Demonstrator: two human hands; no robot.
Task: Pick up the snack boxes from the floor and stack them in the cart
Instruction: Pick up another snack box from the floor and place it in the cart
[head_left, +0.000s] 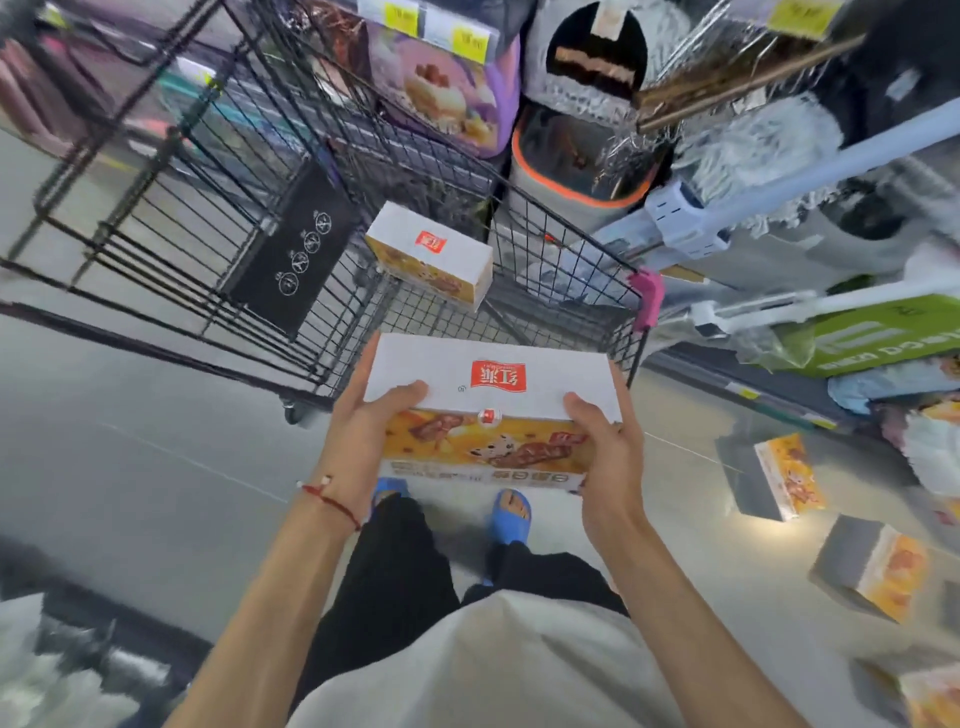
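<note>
Five snack boxes are in view: one held, one in the cart, three on the floor. The held box (493, 374) sits level between both hands just in front of the cart's near end, above the person's blue sandals. The left hand (363, 431) and right hand (602, 441) grip its two short ends, thumbs on the white lid and fingers clamped round the sides. The black wire cart (566, 260) holds a single box (431, 254) lying at a slant on the basket bottom towards the near end, with bare mesh around it; a black placard (296, 249) hangs on the cart's left wall. To the right, two boxes (784, 475) (878, 566) lie tipped on the grey floor (130, 441) well apart from the feet, and a third (930, 699) is cut off by the lower right corner. Crowded shelves (779, 192) stand just beside the cart's right side, while the floor to the left lies open.
</note>
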